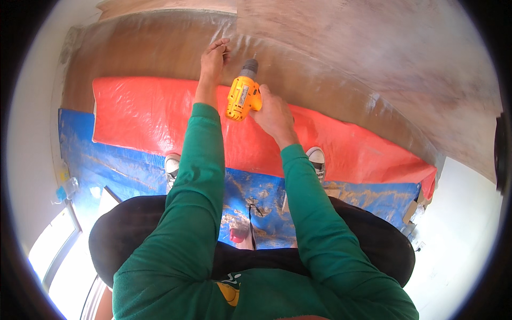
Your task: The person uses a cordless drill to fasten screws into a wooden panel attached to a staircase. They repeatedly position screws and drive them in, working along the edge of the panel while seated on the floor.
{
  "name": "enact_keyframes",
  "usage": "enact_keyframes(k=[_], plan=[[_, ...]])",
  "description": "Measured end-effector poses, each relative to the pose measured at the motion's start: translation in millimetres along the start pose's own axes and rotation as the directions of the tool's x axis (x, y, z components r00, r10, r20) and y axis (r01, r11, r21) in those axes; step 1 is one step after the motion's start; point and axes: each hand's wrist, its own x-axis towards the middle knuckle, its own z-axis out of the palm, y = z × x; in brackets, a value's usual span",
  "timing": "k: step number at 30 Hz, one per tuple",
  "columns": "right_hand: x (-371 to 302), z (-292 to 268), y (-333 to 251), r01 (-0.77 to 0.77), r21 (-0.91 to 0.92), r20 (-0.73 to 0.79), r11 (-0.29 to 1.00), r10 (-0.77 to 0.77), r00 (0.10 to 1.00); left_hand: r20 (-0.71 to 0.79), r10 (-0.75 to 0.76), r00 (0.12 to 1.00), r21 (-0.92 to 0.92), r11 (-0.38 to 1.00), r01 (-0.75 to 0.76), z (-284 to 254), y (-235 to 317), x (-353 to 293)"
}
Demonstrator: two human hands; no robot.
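My right hand (274, 115) is wrapped round the grip of a yellow cordless drill (241, 101). The drill's dark chuck (249, 66) points away from me, with a thin bit at its tip close to a brown wooden panel (154, 50). Just left of the chuck, my left hand (214, 57) is held near the panel, its fingers drawn together. Whatever those fingers pinch, if anything, is too small to make out. Under both wrists a red sheet (154, 109) lies along the foot of the panel.
A blue sheet (128, 173) with dusty streaks covers the floor around my shoes. Between my knees lie a dark cord (250, 226) and a small red object (238, 234). A larger pale brown panel (373, 53) stands at the upper right. White walls flank both sides.
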Motion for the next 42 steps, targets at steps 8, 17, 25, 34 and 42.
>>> enact_keyframes(k=[8, 17, 25, 34, 42], plan=[[2.4, 3.0, -3.7, 0.029, 0.023, -0.03, 0.999, -0.029, 0.999, 0.035, -0.079, 0.996, -0.072, 0.994, 0.081, 16.0, 14.9, -21.0], [8.7, -14.4, -6.0, 0.242, -0.08, -0.081, 0.967, -0.248, 0.965, 0.107, -0.259, 0.96, 0.023, 0.966, 0.258, 13.4, 53.8, -13.7], [11.3, -17.3, -13.5, 0.236, -0.091, 0.089, 0.968, -0.228, 0.97, 0.149, -0.322, 0.935, -0.175, 0.922, 0.346, 18.9, 48.6, -14.9], [9.3, -10.5, -13.5, 0.225, -0.072, 0.076, 0.972, -0.22, 0.973, 0.175, -0.333, 0.927, -0.178, 0.915, 0.362, 18.2, 52.4, -19.0], [9.6, -12.8, -14.0, 0.217, -0.045, 0.066, 0.975, -0.214, 0.975, 0.09, -0.328, 0.94, -0.215, 0.915, 0.34, 25.3, 52.3, -19.5]])
